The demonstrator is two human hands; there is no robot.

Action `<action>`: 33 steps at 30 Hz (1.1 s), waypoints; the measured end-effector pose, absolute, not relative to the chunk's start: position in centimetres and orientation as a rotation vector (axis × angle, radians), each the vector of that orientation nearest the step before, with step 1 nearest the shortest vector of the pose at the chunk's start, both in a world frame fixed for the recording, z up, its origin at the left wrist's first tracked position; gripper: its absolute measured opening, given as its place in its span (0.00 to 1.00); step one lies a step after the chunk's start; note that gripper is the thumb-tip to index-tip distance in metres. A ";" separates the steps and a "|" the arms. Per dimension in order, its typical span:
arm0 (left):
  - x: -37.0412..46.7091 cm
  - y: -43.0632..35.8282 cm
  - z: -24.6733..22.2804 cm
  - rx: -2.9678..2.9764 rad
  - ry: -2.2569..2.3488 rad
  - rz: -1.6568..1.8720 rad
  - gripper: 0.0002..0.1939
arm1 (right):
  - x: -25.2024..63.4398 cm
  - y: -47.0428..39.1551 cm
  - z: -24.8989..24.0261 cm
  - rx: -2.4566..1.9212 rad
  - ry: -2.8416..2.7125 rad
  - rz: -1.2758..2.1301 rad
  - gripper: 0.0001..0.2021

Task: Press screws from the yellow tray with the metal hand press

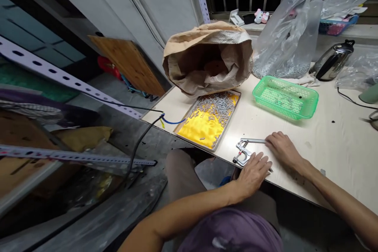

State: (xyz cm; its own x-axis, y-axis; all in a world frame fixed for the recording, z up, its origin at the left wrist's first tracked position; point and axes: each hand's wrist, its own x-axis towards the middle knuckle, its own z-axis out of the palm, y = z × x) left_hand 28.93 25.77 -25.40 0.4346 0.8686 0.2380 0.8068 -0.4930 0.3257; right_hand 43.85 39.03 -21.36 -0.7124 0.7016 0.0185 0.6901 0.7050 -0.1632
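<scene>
On the table's front edge lies a silvery hand tool [243, 156] with a C-shaped jaw, a coil spring and two long handles, somewhat like pliers. My left hand [253, 175] rests over its lower handle, palm down, with fingers stretched out. The tip of that handle shows past the fingers. At the far end of the upper handle, my right hand [282, 149] bends its fingers around the metal; the thumb's grip is partly hidden. Left of the tool is a shallow tray [213, 150] with yellow cloth [201, 128] and many small metal pins [220, 104].
A large open paper sack [180, 75] stands behind the tray. A green plastic basket [295, 114] holds some small metal pieces. Farther back are a clear plastic bag [291, 35] and a steel kettle [332, 61]. Cables [138, 141] cross the table's left corner.
</scene>
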 end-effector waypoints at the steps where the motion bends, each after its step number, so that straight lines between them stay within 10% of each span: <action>1: 29.1 25.8 -25.2 2.509 1.495 0.568 0.15 | 43.4 39.4 -21.2 -1.169 -2.820 0.200 0.10; 16: 22.2 23.9 -22.8 2.585 1.331 0.626 0.15 | 33.3 35.7 -21.7 -0.182 -3.010 0.256 0.07; 21: 12.6 25.5 -20.5 2.110 2.203 0.366 0.15 | 35.5 39.3 -19.5 -0.416 -2.385 0.353 0.08; 33: 8.3 29.5 -20.6 1.693 2.155 0.056 0.07 | 44.4 48.9 -16.1 -1.143 -2.241 -0.150 0.28</action>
State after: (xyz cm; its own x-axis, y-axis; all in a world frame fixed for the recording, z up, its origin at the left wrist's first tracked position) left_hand 8.32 29.47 -20.56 -0.1878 0.9407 -0.2827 0.9248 0.2663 0.2718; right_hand 44.36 48.90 -16.10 -0.4399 0.6966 0.5668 0.7658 0.6206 -0.1685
